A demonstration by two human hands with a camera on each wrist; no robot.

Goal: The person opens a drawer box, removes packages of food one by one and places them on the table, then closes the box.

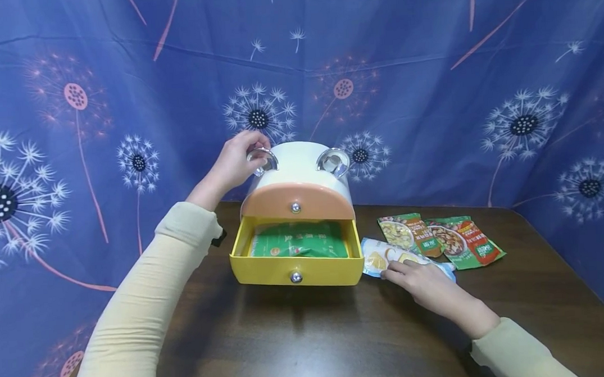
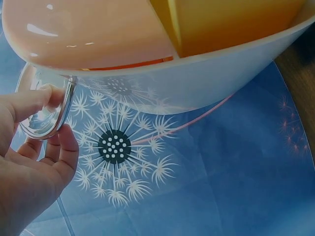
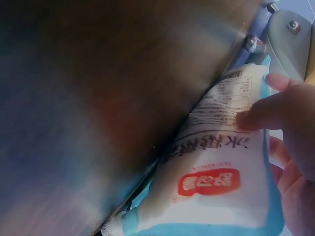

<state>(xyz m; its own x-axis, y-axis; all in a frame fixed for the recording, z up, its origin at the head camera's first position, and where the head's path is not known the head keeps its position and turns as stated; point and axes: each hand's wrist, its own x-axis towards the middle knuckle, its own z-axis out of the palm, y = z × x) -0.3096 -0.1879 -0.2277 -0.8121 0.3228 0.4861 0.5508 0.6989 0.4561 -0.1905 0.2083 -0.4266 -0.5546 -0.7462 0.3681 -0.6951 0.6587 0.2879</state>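
While the left hand [image 1: 234, 162] pinches the chrome ear [image 2: 40, 126] of the box [image 1: 297, 159], the right hand [image 1: 424, 286] pinches a white packet [image 3: 216, 153] beside the drawer [image 1: 319, 271]. A firm edge grip should suit it.

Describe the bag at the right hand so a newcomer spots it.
On the table, find the cabinet with its yellow drawer open. Just right of that drawer, gripped by the right hand, is the bag. Its white body and light-blue edges set it apart from the green-and-orange packet and green-and-red packet beyond.
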